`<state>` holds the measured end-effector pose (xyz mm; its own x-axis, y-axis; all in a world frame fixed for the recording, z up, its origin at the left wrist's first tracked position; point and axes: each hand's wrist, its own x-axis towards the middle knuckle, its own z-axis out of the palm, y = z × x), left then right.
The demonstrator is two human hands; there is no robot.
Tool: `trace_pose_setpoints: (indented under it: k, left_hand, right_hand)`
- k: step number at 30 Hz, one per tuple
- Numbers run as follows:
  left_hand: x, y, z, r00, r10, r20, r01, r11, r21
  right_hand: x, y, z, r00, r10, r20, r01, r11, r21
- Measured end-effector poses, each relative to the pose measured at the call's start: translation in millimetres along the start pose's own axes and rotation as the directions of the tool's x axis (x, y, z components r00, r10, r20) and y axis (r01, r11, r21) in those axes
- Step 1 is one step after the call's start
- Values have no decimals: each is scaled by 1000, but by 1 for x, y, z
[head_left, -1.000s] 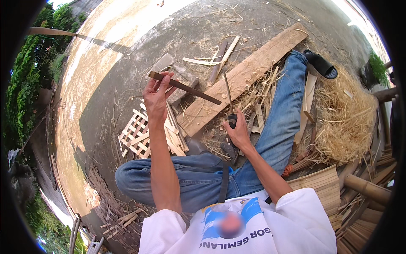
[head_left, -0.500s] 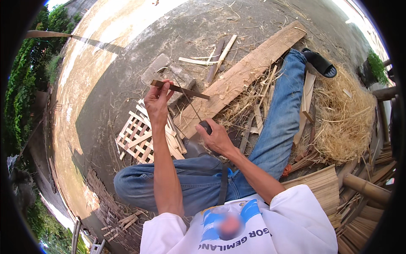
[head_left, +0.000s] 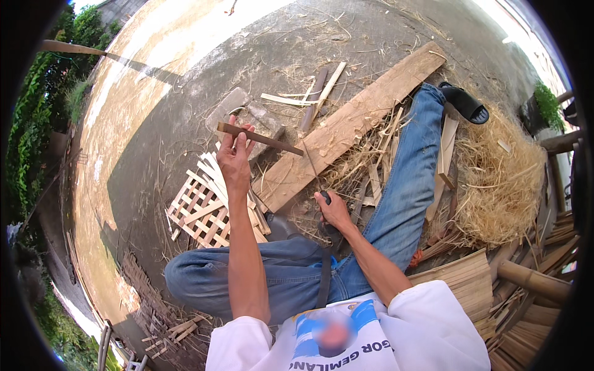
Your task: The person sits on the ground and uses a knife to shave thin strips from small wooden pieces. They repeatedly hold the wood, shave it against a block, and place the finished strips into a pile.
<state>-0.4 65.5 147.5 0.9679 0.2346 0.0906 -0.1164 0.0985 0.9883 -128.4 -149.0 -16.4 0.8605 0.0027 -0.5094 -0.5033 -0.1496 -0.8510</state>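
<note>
My left hand [head_left: 235,162] pinches a dark brown bamboo strip [head_left: 272,143] near its left end and holds it up over the ground. The strip slants down to the right, its far end over the wide wooden board [head_left: 365,105]. In my right hand [head_left: 336,213] is a thin-bladed knife [head_left: 314,170] with a black handle, the fingers wrapped round it. Its blade points up and away, with the tip by the strip's right end; whether they touch I cannot tell. Below my left hand, beside the forearm, lies a woven lattice of pale and brown strips [head_left: 201,210].
Grey blocks [head_left: 230,105] lie beyond my left hand. Loose strips [head_left: 328,89] rest near the board. A heap of fine shavings [head_left: 501,179] is to the right, near a black sandal [head_left: 464,102]. Bamboo poles [head_left: 532,278] stand at lower right.
My right hand has drawn back to the right with the knife, and the blade has slid from the strip's middle to its right end. My left hand has shifted slightly toward me.
</note>
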Motion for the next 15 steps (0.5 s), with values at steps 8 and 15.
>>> trace_pose_setpoints:
  k: [8, 15]
  left_hand:
    - [-9, -14, 8, 987, 44, -156, -46, 999, -8]
    - [-9, -16, 11, 980, 44, -194, -48, 999, -18]
  right_hand:
    - [-35, -73, 17, 966, -256, 38, 256, 967, 0]
    - [-28, -80, 29, 956, -293, -4, 293, 956, -6]
